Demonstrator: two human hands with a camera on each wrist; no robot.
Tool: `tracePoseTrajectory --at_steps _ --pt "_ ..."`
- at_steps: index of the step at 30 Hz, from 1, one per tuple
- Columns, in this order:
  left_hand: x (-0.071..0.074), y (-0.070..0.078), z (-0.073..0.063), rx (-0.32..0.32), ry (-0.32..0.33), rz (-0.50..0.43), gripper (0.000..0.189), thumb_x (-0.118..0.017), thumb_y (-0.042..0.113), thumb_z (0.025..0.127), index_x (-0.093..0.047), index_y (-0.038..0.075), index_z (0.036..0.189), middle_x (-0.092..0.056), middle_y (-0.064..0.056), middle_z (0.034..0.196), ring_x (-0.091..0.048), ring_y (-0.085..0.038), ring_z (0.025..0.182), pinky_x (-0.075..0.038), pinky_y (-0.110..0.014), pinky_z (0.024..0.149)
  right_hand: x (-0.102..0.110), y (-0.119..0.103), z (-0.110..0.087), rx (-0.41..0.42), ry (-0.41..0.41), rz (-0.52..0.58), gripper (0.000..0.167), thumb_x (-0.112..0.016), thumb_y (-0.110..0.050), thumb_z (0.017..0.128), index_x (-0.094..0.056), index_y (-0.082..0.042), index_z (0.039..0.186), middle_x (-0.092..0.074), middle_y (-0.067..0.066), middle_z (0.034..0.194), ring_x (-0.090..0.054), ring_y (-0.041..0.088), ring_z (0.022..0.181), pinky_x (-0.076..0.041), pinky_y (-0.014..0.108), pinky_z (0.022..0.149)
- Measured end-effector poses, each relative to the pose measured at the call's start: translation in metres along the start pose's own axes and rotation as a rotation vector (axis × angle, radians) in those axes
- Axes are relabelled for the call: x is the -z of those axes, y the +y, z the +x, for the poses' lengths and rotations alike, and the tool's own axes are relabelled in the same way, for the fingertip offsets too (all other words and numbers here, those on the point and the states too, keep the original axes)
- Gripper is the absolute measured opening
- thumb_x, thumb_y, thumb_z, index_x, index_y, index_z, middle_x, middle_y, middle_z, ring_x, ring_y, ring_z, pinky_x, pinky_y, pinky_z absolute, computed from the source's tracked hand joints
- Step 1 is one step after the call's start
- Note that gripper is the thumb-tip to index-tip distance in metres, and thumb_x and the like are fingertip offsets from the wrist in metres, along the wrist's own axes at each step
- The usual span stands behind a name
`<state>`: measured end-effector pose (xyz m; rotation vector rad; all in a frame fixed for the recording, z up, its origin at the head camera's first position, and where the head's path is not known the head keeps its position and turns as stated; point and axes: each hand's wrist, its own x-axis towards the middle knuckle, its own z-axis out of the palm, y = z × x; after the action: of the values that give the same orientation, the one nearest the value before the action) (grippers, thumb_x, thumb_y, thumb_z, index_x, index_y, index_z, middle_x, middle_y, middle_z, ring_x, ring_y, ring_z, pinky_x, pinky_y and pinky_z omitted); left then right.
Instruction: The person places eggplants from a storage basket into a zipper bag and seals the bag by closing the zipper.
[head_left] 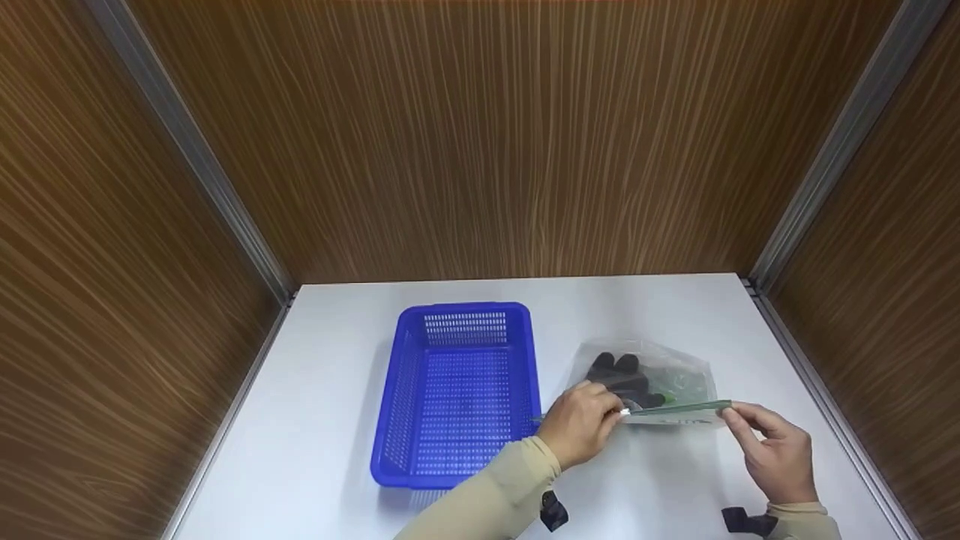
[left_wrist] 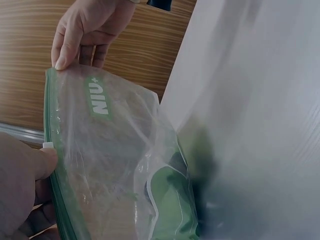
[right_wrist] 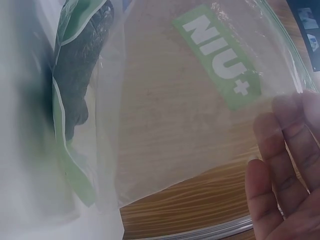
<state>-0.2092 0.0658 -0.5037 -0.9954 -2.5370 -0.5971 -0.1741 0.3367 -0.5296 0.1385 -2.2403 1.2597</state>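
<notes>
A clear zip bag (head_left: 679,367) with a green zipper strip (head_left: 675,409) hangs between both hands, its lower part toward the far side of the table. Inside is what looks like a dark glove (head_left: 622,379), with black finger shapes and a green part. My left hand (head_left: 581,422) pinches the white slider (left_wrist: 48,145) on the strip, thumb against it. At the strip's right end, my right hand (head_left: 776,454) pinches the bag's corner between thumb and fingers. The strip is stretched nearly straight. A green NIU+ label (right_wrist: 217,55) shows on the bag in both wrist views.
A blue perforated basket (head_left: 392,390) stands on the white table (head_left: 315,420), left of the bag and close to my left hand. Wood-grain panels (head_left: 517,150) enclose the table at the back and both sides, with metal rails (head_left: 840,142) at the corners.
</notes>
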Motion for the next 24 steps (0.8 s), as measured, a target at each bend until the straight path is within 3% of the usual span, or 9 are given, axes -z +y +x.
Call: tracePoseTrajectory --at_steps 3,9,18,24 --pt "0.000 -0.001 -0.001 0.000 0.009 0.000 0.007 -0.066 0.021 0.090 -0.072 0.017 0.089 -0.064 0.009 0.083 -0.056 -0.005 0.079 -0.045 -0.016 0.076 0.002 0.001 0.000 -0.024 0.012 0.000 0.010 -0.069 0.006 0.083 -0.072 0.003 0.093 -0.069 -0.014 0.091 -0.063 -0.006 0.086 -0.046 0.008 0.077" --pt "0.002 -0.003 -0.003 0.011 0.001 -0.001 0.006 -0.068 0.020 0.089 -0.072 0.017 0.089 -0.065 0.009 0.084 -0.058 -0.006 0.082 -0.045 -0.016 0.083 0.004 0.001 -0.001 -0.058 0.029 -0.011 0.013 -0.070 0.006 0.082 -0.072 0.002 0.094 -0.071 -0.008 0.090 -0.062 -0.007 0.083 -0.046 0.007 0.074" --pt "0.008 -0.006 -0.005 0.049 -0.002 0.003 0.006 -0.069 0.020 0.087 -0.073 0.016 0.089 -0.064 0.008 0.082 -0.057 -0.007 0.078 -0.047 -0.017 0.075 0.006 0.004 -0.001 -0.075 0.039 -0.040 0.010 -0.069 0.004 0.084 -0.072 0.002 0.094 -0.067 -0.019 0.088 -0.062 -0.006 0.078 -0.046 0.007 0.070" --pt "0.010 -0.010 -0.007 0.063 -0.002 -0.004 0.007 -0.068 0.021 0.089 -0.073 0.016 0.089 -0.064 0.008 0.081 -0.057 -0.007 0.077 -0.046 -0.018 0.074 0.007 0.006 0.000 -0.092 0.054 -0.041 0.010 -0.070 0.002 0.084 -0.072 0.001 0.094 -0.067 -0.020 0.089 -0.061 -0.005 0.071 -0.044 0.008 0.063"
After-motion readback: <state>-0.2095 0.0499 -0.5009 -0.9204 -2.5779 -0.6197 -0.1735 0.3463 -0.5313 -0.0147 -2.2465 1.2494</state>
